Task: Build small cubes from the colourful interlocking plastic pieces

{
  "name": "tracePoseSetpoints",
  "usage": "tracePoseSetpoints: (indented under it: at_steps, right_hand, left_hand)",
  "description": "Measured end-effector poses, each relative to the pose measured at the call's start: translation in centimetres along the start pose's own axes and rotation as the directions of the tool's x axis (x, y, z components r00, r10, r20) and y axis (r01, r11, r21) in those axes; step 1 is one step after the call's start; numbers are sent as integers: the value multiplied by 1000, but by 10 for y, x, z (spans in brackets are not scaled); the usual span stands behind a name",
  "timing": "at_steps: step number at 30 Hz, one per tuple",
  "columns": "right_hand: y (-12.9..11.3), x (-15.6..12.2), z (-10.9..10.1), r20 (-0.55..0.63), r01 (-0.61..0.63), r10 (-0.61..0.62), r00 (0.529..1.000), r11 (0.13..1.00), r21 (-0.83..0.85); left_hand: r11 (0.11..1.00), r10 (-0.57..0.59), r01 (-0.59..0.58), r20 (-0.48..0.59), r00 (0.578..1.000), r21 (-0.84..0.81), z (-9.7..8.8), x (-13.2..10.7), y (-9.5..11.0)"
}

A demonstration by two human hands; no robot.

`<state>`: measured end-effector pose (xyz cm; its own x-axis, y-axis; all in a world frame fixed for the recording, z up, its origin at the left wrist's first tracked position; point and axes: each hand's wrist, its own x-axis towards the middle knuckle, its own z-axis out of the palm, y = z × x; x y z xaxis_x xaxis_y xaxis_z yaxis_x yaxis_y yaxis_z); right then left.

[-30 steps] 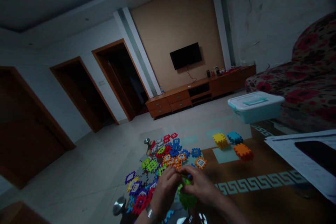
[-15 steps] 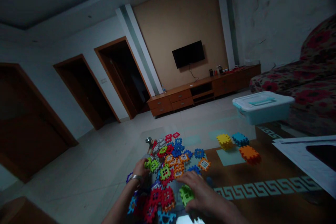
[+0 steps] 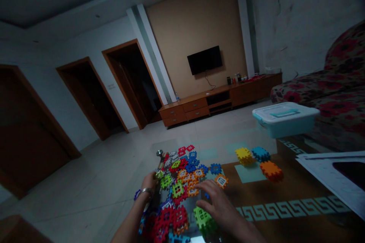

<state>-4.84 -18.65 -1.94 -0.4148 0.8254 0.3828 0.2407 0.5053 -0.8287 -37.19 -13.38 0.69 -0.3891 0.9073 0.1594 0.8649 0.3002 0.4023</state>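
Left hand [image 3: 148, 184] curled at the edge of a pile of interlocking plastic waffle blocks [image 3: 182, 182], any pinch hidden; right hand [image 3: 216, 201] spread, fingers apart, just above a green block cluster [image 3: 203, 219], beside the desk [image 3: 285, 188].

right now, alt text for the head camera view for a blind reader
The left hand and right hand rest over a heap of colourful interlocking plastic pieces, a green block beside the right hand. Yellow, blue and orange blocks sit beyond, near a lidded plastic box.

Right hand [image 3: 218, 207] — lifted off the green block [image 3: 204, 219]
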Motion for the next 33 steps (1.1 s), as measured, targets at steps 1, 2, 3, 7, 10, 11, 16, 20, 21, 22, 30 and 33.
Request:
tracePoseSetpoints:
  at_steps: [1, 2, 3, 7, 10, 11, 16, 20, 21, 22, 30, 33]
  right_hand:
    - [1, 0, 0, -19, -7, 7, 1000, 1000, 6]
    - [2, 0, 0, -35, -16, 16, 999, 1000, 11]
    - [3, 0, 0, -49, -25, 26, 998, 1000, 14]
    - [5, 1, -3, -121, -58, 58, 991, 998, 3]
    - [6, 1, -3, -151, -52, 48, 987, 998, -19]
    - [7, 1, -3, -155, -43, 39, 987, 999, -26]
    - [8, -4, -2, -185, -26, 17, 983, 999, -46]
    - [8, -7, 3, -195, -14, 2, 981, 998, -57]
    - [9, -7, 4, -190, -8, -4, 982, 998, -62]
    - [10, -8, 6, -187, -4, -9, 982, 998, -67]
    - [14, -8, 18, -125, 21, -45, 991, 981, -192]
    - [4, 8, 30, -10, 81, -87, 996, 955, -285]
  left_hand:
    - [998, -16, 14, -32, 999, -55, -2, -4, 4]
    - [993, -49, 42, -55, 997, -110, -3, -8, 9]
    - [983, -86, 73, -69, 994, -169, -2, -12, 15]
    - [891, -182, 161, -9, 983, -424, 13, -41, 46]
    - [794, -173, 199, 100, 980, -574, 33, -76, 62]
    - [765, -166, 217, 140, 976, -606, 39, -90, 64]
    - [683, -144, 334, 328, 934, -649, 58, -156, 56]
    - [666, -170, 399, 393, 904, -631, 61, -181, 46]
    - [667, -181, 404, 390, 903, -626, 61, -181, 45]
    - [671, -192, 406, 384, 903, -620, 61, -180, 44]
    - [838, -212, 284, 200, 956, -466, 48, -151, 39]
    - [902, -161, 216, 174, 972, -375, 47, -152, 38]
